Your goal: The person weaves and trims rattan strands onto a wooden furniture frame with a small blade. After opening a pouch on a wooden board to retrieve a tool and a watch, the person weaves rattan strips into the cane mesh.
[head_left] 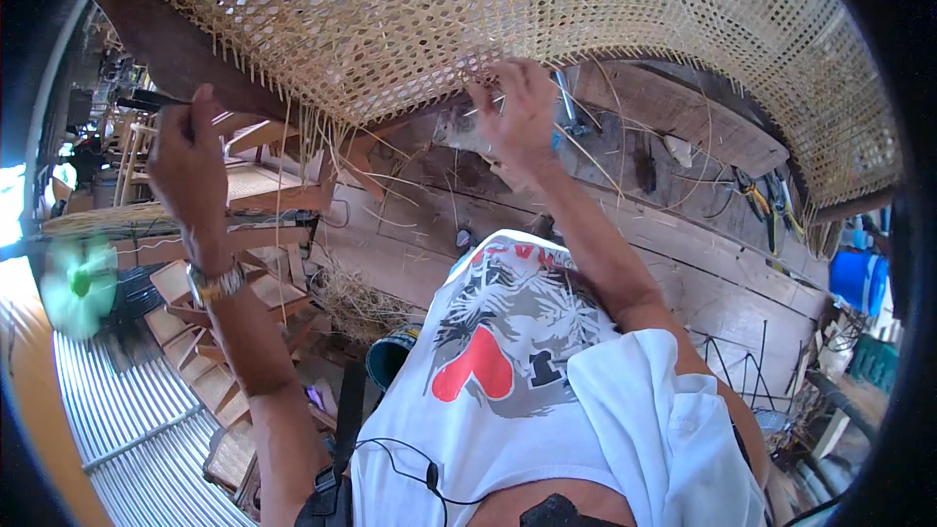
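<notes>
A sheet of woven cane webbing (390, 20) stretches across a curved dark wooden frame (210, 63) at the top of the view. At the frame's lower left, my left hand (185, 151) is closed round a slim dark tool (146, 100), whose kind is mostly hidden by the fist. My right hand (524, 117) reaches up to the webbing's near edge. Its fingers are curled and appear to pinch a cane strand there; the fingertips are partly hidden. Between the two hands, a bunch of loose cane ends (317, 132) hangs from the frame.
A wooden workbench (673, 234) lies below the frame. Pliers (752, 197) and other hand tools rest at its right, beside a wooden block (683, 117). Cane scraps (361, 298) are piled nearer me. A green fan (80, 278) and wooden furniture parts (190, 332) stand left; a blue container (859, 278) is right.
</notes>
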A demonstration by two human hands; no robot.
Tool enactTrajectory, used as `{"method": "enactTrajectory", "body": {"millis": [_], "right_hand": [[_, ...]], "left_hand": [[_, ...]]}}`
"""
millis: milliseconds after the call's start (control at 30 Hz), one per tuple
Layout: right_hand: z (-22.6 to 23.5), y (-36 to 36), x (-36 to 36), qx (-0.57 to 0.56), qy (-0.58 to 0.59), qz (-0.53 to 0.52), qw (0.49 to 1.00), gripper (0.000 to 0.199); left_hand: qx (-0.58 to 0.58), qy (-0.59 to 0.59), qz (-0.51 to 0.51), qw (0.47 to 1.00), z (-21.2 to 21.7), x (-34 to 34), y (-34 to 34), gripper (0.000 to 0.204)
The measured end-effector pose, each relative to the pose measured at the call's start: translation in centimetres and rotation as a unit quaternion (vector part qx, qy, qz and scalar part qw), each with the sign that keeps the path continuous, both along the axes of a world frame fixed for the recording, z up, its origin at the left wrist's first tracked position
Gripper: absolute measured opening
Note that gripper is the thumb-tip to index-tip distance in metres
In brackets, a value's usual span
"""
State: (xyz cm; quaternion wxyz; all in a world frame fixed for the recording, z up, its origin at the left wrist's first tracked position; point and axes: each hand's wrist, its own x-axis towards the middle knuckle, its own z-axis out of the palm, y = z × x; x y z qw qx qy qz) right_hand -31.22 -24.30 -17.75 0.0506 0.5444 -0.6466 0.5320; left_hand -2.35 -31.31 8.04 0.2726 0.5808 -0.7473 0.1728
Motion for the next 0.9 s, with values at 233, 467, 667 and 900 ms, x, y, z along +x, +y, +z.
{"method": "enactTrajectory", "body": {"millis": [233, 467, 667, 900], "right_hand": [[-2.3, -0.2, -3.0, 0.201, -0.277, 0.091, 0.935, 0.032], [-3.2, 1.6, -4.7, 0.063, -0.479, 0.248, 0.840, 0.027], [-4.3, 1.4, -6.4, 0.137, -0.153, 0.110, 0.973, 0.041], [-1.3, -2.7, -0.7, 0.106, 0.091, -0.040, 0.989, 0.033]], "left_hand": [[0.035, -0.111, -0.194, 0.974, -6.0, -9.6, 0.8, 0.040], [0.161, -0.221, -0.133, 0.952, -8.5, -10.9, -0.8, 0.035], [0.121, -0.223, -0.223, 0.941, -9.5, -10.0, -3.4, 0.031], [-0.012, -0.299, -0.267, 0.916, -0.3, -5.2, -3.3, 0.024]]}}
